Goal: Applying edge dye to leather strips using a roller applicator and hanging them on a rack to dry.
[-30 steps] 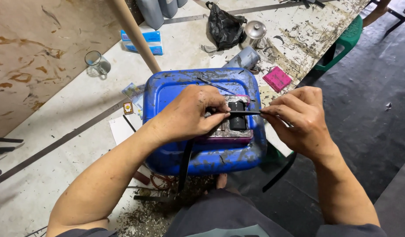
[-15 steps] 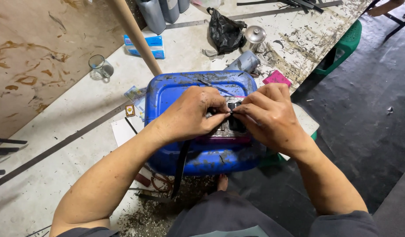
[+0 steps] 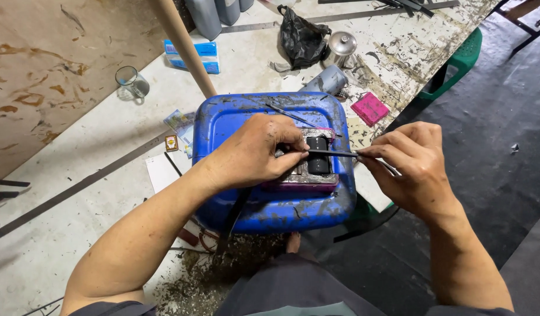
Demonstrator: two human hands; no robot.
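Atop the blue container (image 3: 264, 205), the left hand (image 3: 252, 153) presses down beside a small black roller (image 3: 318, 155); a thin dark strip (image 3: 334, 153) runs from those fingers across it to the right hand (image 3: 411, 167), pinched tight between its fingertips.

Left hand (image 3: 255, 153) pressing down, right hand (image 3: 411, 167) pinching (fingertips together).

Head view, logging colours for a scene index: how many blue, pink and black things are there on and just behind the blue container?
Blue: 2, the blue container and a blue box
Pink: 1, a pink pad
Black: 2, a black bag and a thin black strip, held by both hands
Total: 5
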